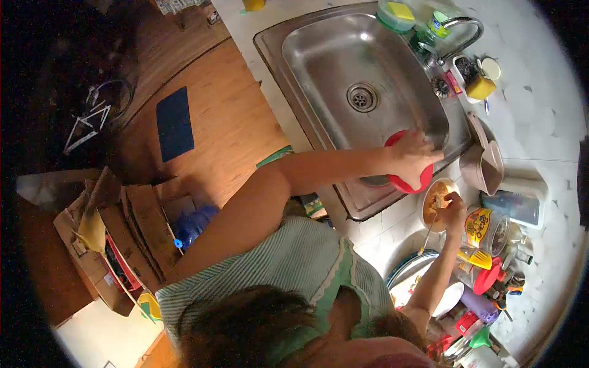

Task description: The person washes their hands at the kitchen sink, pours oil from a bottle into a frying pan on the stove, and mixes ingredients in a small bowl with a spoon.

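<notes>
My left hand (412,161) reaches over the near right corner of the sink, its fingers closed around a round red plastic bowl (397,136). The hand covers most of that bowl. Beside it on the counter stands a pale bowl (425,213) with orange-brown food (437,197) in it. My right hand (453,213) is at this bowl's right side, fingers curled down into the food. A thin utensil handle (423,244) slants out over the rim from near the fingertips. What the fingertips pinch is hidden.
The steel sink (307,116) has a faucet (469,29) at its far right. A pinkish dipper (481,165), a labelled plastic jar (485,230), stacked plates (408,264) and a purple bottle (478,305) crowd the right counter. Cardboard boxes (132,239) stand at left on the floor.
</notes>
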Tool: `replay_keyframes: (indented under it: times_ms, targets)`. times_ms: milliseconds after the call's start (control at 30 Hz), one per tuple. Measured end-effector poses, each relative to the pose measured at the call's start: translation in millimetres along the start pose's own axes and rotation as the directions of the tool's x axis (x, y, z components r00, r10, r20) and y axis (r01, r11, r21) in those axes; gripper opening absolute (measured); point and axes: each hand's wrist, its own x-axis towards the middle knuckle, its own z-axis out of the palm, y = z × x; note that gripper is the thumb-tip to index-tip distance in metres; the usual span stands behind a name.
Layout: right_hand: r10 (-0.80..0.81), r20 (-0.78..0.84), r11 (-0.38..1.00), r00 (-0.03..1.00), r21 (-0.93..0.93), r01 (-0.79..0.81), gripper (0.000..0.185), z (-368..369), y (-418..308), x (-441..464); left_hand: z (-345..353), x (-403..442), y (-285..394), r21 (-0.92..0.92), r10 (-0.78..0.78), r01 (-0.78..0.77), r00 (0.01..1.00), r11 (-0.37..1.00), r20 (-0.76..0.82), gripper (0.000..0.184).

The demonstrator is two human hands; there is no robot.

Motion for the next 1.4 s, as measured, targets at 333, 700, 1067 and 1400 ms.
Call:
replay_keyframes:
  times_ms: [333,700,1067,1400]
  targets:
    - [-0.277,-0.354,0.961,0.893,-0.098,0.260,0.020,-48,-90,39,1,-4,-19,0.073,-0.079,0.086,0.993,0.994,-0.089,0.077]
    - [-0.231,-0.462,0.929,0.856,0.158,0.336,0.032,-23,-95,70,-9,-26,-23,0.071,-0.117,0.121,0.991,0.990,-0.064,0.078]
    - [0.062,-0.148,0.996,0.987,0.069,-0.053,0.023,12,15,-26,-15,18,-4,0.114,-0.049,0.050,0.999,0.992,-0.008,0.077]
    - [-0.085,-0.213,0.992,0.973,-0.111,0.062,0.030,12,4,-28,-16,100,72,0.026,0.195,-0.194,0.975,0.981,-0.106,0.073]
